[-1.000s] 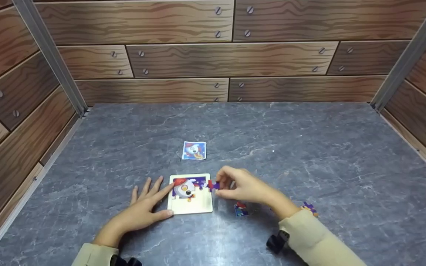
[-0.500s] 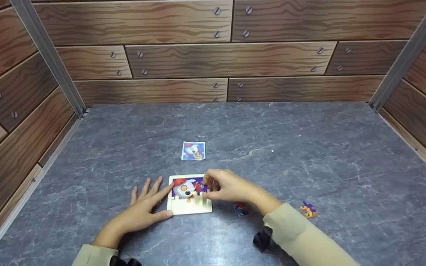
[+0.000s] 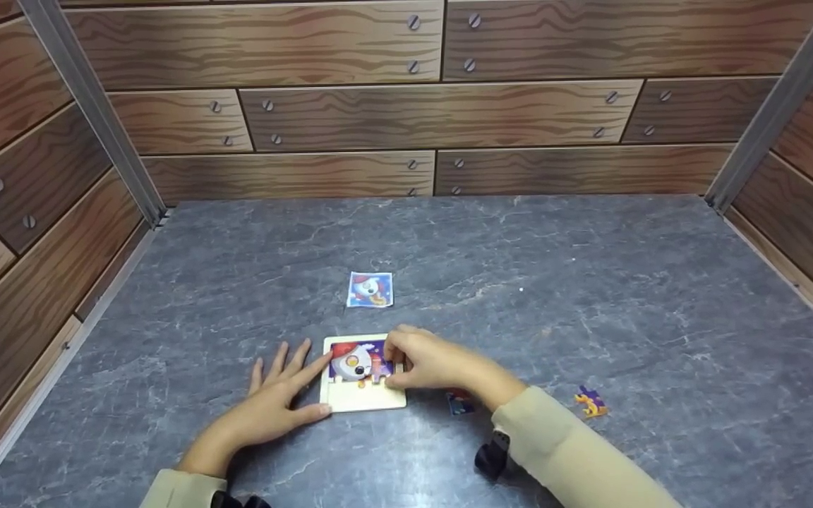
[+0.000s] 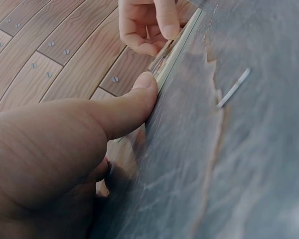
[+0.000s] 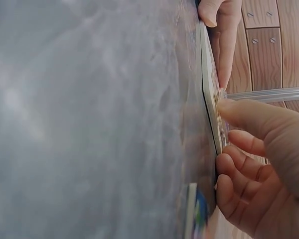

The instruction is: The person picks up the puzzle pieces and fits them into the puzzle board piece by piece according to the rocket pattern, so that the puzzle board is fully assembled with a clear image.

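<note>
A cream puzzle tray [image 3: 357,401] lies on the grey marbled table, partly filled with a cartoon figure in white, red and purple. My left hand [image 3: 265,403] lies flat at its left side, fingers spread, with the index fingertip and thumb touching the frame. Over the tray's right part, my right hand [image 3: 426,358] holds a puzzle piece between thumb and bent fingers. The fingers mostly hide that piece. In the right wrist view, the right thumb [image 5: 239,112] rests on the tray's top side. The lower part of the tray shows bare cream board.
A small picture card [image 3: 370,290] with the same cartoon figure lies beyond the tray. Right of the tray are a red-and-blue puzzle piece [image 3: 460,403], partly behind the right wrist, and a purple-and-orange piece [image 3: 591,401]. Wood-print walls [image 3: 350,116] enclose the table.
My right hand has moved left with the red-and-purple puzzle piece, from the tray's right edge to over its right part. My left hand has stayed in place.
</note>
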Demonstrator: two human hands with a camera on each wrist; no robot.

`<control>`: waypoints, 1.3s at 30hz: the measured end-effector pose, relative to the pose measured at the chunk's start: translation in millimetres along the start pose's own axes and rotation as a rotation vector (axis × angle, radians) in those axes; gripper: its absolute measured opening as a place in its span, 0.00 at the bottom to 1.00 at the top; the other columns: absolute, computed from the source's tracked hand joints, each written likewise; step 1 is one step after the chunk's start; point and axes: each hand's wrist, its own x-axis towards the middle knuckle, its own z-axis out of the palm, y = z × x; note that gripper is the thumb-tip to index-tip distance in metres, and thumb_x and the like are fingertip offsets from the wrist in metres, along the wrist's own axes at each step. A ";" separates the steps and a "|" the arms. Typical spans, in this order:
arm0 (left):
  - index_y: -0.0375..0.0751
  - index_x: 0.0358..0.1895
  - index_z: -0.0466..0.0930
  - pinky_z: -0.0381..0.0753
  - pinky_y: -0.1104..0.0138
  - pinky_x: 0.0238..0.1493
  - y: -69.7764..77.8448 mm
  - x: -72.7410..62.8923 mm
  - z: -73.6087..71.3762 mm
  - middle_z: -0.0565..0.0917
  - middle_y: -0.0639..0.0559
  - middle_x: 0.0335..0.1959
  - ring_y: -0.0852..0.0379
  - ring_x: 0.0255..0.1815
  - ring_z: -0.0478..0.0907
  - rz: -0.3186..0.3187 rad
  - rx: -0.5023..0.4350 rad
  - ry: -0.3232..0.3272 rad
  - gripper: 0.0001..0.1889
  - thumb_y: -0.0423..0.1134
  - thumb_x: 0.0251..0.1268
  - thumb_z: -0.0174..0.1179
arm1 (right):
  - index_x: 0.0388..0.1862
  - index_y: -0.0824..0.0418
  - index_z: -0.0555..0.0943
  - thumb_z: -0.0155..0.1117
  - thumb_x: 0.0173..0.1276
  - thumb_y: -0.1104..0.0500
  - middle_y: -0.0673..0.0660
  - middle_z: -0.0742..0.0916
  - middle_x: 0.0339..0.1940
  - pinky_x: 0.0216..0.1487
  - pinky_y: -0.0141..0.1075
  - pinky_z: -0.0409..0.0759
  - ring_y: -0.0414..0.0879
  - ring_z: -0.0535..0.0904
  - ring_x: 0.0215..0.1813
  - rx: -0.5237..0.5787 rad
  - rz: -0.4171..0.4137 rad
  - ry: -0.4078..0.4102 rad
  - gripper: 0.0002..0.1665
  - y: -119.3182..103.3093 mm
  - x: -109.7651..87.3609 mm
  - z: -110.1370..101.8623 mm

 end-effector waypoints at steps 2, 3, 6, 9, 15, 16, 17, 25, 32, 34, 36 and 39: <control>0.56 0.72 0.54 0.18 0.41 0.62 0.1 -0.3 -0.1 0.42 0.44 0.74 0.38 0.72 0.26 0.001 -0.005 -0.002 0.39 0.62 0.59 0.55 | 0.36 0.60 0.76 0.70 0.54 0.56 0.48 0.76 0.33 0.39 0.32 0.73 0.41 0.72 0.35 -0.013 0.009 -0.007 0.15 -0.5 0.6 0.5; 0.56 0.72 0.54 0.18 0.41 0.62 0.1 -0.5 -0.2 0.42 0.44 0.74 0.38 0.72 0.26 0.002 -0.007 -0.002 0.39 0.62 0.59 0.55 | 0.36 0.60 0.76 0.70 0.54 0.56 0.48 0.75 0.33 0.39 0.32 0.73 0.41 0.72 0.36 -0.020 0.015 -0.009 0.15 -0.8 0.8 0.6; 0.56 0.72 0.53 0.18 0.41 0.62 0.1 -0.6 -0.2 0.42 0.44 0.75 0.39 0.72 0.26 0.004 -0.013 -0.004 0.39 0.62 0.59 0.55 | 0.36 0.59 0.76 0.70 0.55 0.55 0.48 0.76 0.33 0.39 0.32 0.73 0.41 0.72 0.36 -0.026 0.029 -0.006 0.15 -1.2 1.2 0.8; 0.57 0.72 0.53 0.18 0.41 0.62 0.0 -0.4 -0.3 0.42 0.44 0.75 0.39 0.72 0.26 0.006 -0.019 -0.004 0.39 0.61 0.59 0.55 | 0.36 0.59 0.76 0.70 0.56 0.56 0.48 0.76 0.33 0.39 0.32 0.74 0.41 0.72 0.35 -0.024 0.039 0.000 0.14 -0.9 1.7 1.4; 0.57 0.72 0.54 0.18 0.41 0.62 0.1 0.6 0.1 0.42 0.45 0.75 0.39 0.72 0.26 0.000 -0.013 -0.004 0.39 0.62 0.59 0.55 | 0.35 0.60 0.76 0.70 0.55 0.58 0.48 0.76 0.31 0.38 0.33 0.74 0.42 0.72 0.35 -0.010 0.043 0.011 0.13 -0.6 2.1 1.3; 0.57 0.72 0.54 0.18 0.41 0.62 0.0 0.8 0.3 0.42 0.45 0.75 0.39 0.72 0.26 0.000 -0.011 -0.004 0.39 0.62 0.59 0.55 | 0.36 0.60 0.76 0.70 0.54 0.58 0.49 0.76 0.31 0.38 0.33 0.74 0.42 0.72 0.34 -0.008 0.044 0.012 0.14 -0.6 2.1 1.2; 0.57 0.72 0.53 0.18 0.41 0.62 -0.1 0.8 0.4 0.42 0.45 0.75 0.39 0.72 0.26 0.001 -0.011 -0.005 0.39 0.62 0.59 0.55 | 0.36 0.60 0.76 0.70 0.54 0.58 0.49 0.76 0.31 0.38 0.33 0.74 0.42 0.72 0.34 -0.008 0.040 0.015 0.14 -0.6 2.0 1.0; 0.57 0.72 0.54 0.18 0.41 0.61 -0.1 -0.1 0.2 0.42 0.45 0.75 0.39 0.72 0.26 0.000 -0.009 -0.004 0.39 0.62 0.59 0.55 | 0.49 0.56 0.81 0.68 0.57 0.59 0.51 0.75 0.32 0.36 0.34 0.71 0.41 0.70 0.33 -0.034 0.005 -0.018 0.19 -1.4 1.5 1.0; 0.57 0.73 0.53 0.18 0.41 0.61 -1.0 0.3 0.5 0.42 0.45 0.75 0.39 0.72 0.26 0.003 -0.007 -0.002 0.39 0.62 0.59 0.55 | 0.43 0.59 0.85 0.69 0.57 0.59 0.49 0.74 0.29 0.35 0.32 0.71 0.40 0.70 0.32 -0.019 -0.024 -0.004 0.14 0.3 1.2 0.7; 0.57 0.73 0.53 0.18 0.41 0.61 -1.3 0.4 0.9 0.42 0.45 0.75 0.39 0.72 0.26 0.007 -0.006 -0.001 0.39 0.62 0.59 0.55 | 0.42 0.59 0.86 0.69 0.57 0.59 0.48 0.73 0.28 0.35 0.32 0.70 0.40 0.71 0.32 -0.025 -0.028 -0.004 0.13 0.7 1.0 0.6; 0.57 0.73 0.53 0.18 0.41 0.61 -1.4 0.4 1.1 0.41 0.45 0.75 0.40 0.72 0.25 0.008 -0.014 -0.002 0.39 0.62 0.59 0.55 | 0.42 0.59 0.86 0.69 0.57 0.59 0.48 0.73 0.28 0.35 0.32 0.70 0.40 0.71 0.32 -0.026 -0.023 -0.006 0.13 0.3 0.7 0.4; 0.58 0.73 0.52 0.18 0.41 0.62 -1.7 0.1 0.9 0.41 0.46 0.75 0.40 0.72 0.25 0.003 -0.018 -0.006 0.40 0.62 0.59 0.55 | 0.42 0.58 0.85 0.69 0.58 0.58 0.49 0.73 0.28 0.35 0.33 0.70 0.40 0.70 0.32 -0.026 -0.005 -0.015 0.13 -1.2 1.0 0.3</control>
